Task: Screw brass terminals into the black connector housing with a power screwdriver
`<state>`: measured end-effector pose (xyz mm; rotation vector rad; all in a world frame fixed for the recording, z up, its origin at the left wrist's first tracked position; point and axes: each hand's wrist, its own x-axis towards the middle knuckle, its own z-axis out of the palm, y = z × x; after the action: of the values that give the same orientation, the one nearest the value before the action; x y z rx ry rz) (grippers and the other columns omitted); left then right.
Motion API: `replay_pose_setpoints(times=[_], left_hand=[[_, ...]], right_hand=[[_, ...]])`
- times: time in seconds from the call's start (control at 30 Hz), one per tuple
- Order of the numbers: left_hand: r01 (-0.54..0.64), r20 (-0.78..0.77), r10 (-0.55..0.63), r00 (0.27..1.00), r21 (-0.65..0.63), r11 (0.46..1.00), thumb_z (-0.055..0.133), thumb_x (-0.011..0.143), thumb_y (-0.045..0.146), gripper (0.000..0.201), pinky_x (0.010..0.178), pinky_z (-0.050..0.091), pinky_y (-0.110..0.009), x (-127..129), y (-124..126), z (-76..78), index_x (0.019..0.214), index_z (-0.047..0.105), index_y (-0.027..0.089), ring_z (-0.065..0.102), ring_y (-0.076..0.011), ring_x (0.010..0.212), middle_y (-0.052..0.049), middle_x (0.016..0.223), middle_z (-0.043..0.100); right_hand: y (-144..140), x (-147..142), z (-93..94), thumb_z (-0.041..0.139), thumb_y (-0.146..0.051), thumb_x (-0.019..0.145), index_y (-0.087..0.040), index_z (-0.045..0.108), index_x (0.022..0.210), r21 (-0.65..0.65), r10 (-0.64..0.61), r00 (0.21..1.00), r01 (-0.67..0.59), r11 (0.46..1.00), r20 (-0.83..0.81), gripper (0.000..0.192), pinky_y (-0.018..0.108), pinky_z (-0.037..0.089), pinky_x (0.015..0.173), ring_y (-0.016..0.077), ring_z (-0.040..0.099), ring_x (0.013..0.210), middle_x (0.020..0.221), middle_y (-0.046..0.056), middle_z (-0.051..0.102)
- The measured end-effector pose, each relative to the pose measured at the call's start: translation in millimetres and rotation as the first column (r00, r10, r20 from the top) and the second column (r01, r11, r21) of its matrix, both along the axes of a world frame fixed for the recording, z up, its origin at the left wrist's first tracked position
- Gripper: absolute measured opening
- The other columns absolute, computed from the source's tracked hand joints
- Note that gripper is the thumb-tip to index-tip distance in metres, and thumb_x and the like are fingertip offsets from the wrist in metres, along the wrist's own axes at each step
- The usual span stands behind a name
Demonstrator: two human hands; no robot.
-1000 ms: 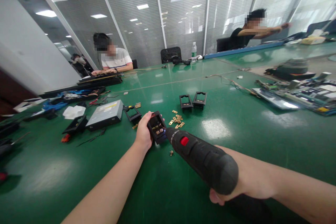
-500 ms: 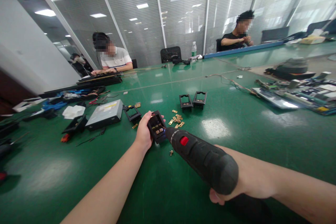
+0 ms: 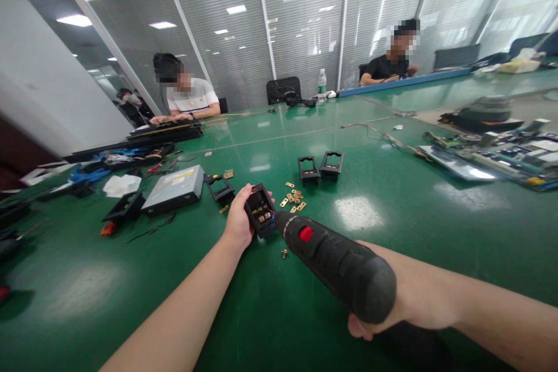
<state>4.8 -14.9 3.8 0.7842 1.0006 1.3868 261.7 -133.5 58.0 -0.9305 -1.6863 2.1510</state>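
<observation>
My left hand (image 3: 239,218) is closed around a black plastic housing (image 3: 257,197), tilted, with brass screw terminals inside. My right hand (image 3: 383,302) grips a black cordless drill (image 3: 335,261) with a red switch on top; the drill body hides most of the fingers. The drill's tip reaches the housing's right side, by the terminals. Whether the bit sits in a screw I cannot tell. Small brass plates (image 3: 296,197) lie in a loose pile just beyond the housing. A few small screws (image 3: 285,253) lie on the table nearer to me.
Two black frames (image 3: 308,170) stand behind the brass plates, and another black frame (image 3: 220,189) is left of my hand. A silver disc drive (image 3: 174,190) lies farther left. Circuit boards (image 3: 514,157) cover the right side of the green table (image 3: 392,215). Two people sit across it.
My hands, the drill and the housing look almost unchanged. Across the table, the person at the right has lowered their hands.
</observation>
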Motion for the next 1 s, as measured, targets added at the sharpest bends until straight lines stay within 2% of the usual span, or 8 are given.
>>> replay_pose_setpoints(times=[0.3, 0.7, 0.83, 1.0], left_hand=[[0.003, 0.008, -0.003, 1.000, -0.015, 1.000, 0.065, 0.083, 0.048, 0.037, 0.058, 0.058, -0.036, -0.6, 0.4, 0.0, 0.099, 0.064, 0.014, 0.073, -0.0257, 0.068, -0.011, 0.085, 0.075], [-0.004, -0.010, 0.004, 1.000, -0.021, 1.000, 0.064, 0.083, 0.047, 0.036, 0.059, 0.057, -0.037, -0.1, -0.3, 1.1, 0.098, 0.064, 0.015, 0.072, -0.0252, 0.067, -0.010, 0.085, 0.075], [-0.001, -0.008, 0.001, 1.000, -0.025, 1.000, 0.064, 0.082, 0.048, 0.037, 0.058, 0.057, -0.036, -0.1, -0.4, 1.0, 0.098, 0.065, 0.015, 0.072, -0.0250, 0.067, -0.010, 0.084, 0.075], [-0.002, 0.001, 0.002, 1.000, -0.011, 1.000, 0.064, 0.083, 0.048, 0.035, 0.058, 0.058, -0.037, -0.1, -0.3, 1.0, 0.097, 0.065, 0.015, 0.072, -0.0248, 0.067, -0.010, 0.084, 0.075]], right_hand=[[0.3, 0.7, -1.9, 0.080, -0.025, 0.064, -0.007, 0.064, 0.072, -0.025, 0.000, 1.000, 0.000, 1.000, 0.016, 0.025, 0.017, 0.046, 0.057, 0.0125, 0.058, 0.064, 0.073, 0.007, 0.065], [1.2, -0.3, -0.1, 0.081, -0.026, 0.065, -0.007, 0.061, 0.070, 0.004, 0.015, 1.000, -0.015, 1.000, -0.003, 0.028, 0.016, 0.044, 0.055, 0.0120, 0.056, 0.061, 0.068, 0.006, 0.062], [1.3, -0.3, -1.3, 0.080, -0.025, 0.066, -0.007, 0.062, 0.073, -0.010, 0.017, 1.000, -0.017, 1.000, -0.006, 0.027, 0.017, 0.045, 0.057, 0.0123, 0.057, 0.063, 0.071, 0.006, 0.063], [1.3, -1.2, 0.7, 0.079, -0.025, 0.063, -0.008, 0.062, 0.069, -0.011, 0.011, 1.000, -0.011, 1.000, 0.012, 0.025, 0.017, 0.045, 0.057, 0.0126, 0.057, 0.062, 0.068, 0.006, 0.063]])
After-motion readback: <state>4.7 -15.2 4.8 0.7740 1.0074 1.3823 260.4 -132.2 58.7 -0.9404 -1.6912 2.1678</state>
